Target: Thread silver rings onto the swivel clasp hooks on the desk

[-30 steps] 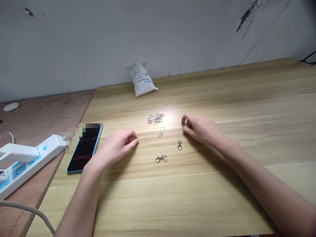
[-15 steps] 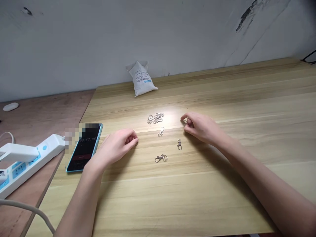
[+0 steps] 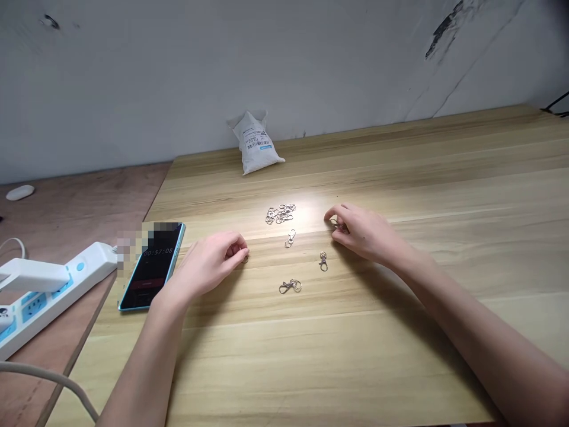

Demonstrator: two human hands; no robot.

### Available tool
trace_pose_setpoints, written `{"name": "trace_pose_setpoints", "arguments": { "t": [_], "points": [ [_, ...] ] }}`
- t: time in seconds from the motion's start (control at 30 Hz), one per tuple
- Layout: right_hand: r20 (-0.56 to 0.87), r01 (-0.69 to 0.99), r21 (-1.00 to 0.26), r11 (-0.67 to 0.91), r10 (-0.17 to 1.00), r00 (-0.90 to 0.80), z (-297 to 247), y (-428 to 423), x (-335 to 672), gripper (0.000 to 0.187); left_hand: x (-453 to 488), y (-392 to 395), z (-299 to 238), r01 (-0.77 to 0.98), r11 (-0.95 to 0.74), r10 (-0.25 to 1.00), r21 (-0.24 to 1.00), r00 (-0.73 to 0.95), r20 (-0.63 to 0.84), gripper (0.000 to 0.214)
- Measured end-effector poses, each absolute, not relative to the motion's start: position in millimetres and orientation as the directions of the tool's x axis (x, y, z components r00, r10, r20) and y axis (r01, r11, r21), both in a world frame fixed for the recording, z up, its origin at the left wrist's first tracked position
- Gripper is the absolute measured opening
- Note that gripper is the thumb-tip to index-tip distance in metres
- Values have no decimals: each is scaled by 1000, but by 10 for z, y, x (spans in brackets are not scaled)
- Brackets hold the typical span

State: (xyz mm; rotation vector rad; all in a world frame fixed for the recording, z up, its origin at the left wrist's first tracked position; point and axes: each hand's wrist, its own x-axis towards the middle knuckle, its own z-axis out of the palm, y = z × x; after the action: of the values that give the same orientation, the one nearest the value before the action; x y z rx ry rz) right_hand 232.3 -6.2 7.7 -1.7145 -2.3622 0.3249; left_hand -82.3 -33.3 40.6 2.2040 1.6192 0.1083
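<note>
My left hand (image 3: 212, 261) rests on the wooden table (image 3: 400, 178) with fingers curled in; a small metal piece shows at its fingertips. My right hand (image 3: 362, 231) lies to the right, its fingers pinched on a small metal clasp (image 3: 334, 222). Between the hands lie three loose metal clasps: one (image 3: 290, 238) near the top, one (image 3: 323, 260) close to my right hand, and one (image 3: 290, 286) nearest me. A small pile of metal rings and clasps (image 3: 280, 213) sits just beyond them.
A white sealed bag (image 3: 255, 142) with a barcode label stands by the wall. A phone (image 3: 151, 265) with a dark screen lies at the table's left edge. A white power strip (image 3: 48, 290) and cable lie on the lower brown surface, with a small white object (image 3: 19, 192) farther back.
My right hand's fingers have shifted slightly around the small clasp. My left hand has barely moved; a metal piece now shows at its fingertips.
</note>
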Motion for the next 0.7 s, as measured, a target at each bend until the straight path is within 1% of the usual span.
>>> {"name": "trace_pose_setpoints", "arguments": {
  "t": [0.2, 0.47, 0.7],
  "points": [
    [22, 906, -299, 300, 951, -308, 98, -63, 2316, 16, -825, -332, 404, 897, -258, 932, 358, 328, -151, 19],
    [45, 899, -304, 314, 948, -316, 84, -54, 2321, 15, -818, -335, 408, 896, -263, 932, 358, 332, -147, 21],
    [68, 903, -284, 324, 946, -318, 75, -57, 2321, 18, -800, -345, 414, 903, -256, 932, 344, 325, -158, 21]
  ]
}}
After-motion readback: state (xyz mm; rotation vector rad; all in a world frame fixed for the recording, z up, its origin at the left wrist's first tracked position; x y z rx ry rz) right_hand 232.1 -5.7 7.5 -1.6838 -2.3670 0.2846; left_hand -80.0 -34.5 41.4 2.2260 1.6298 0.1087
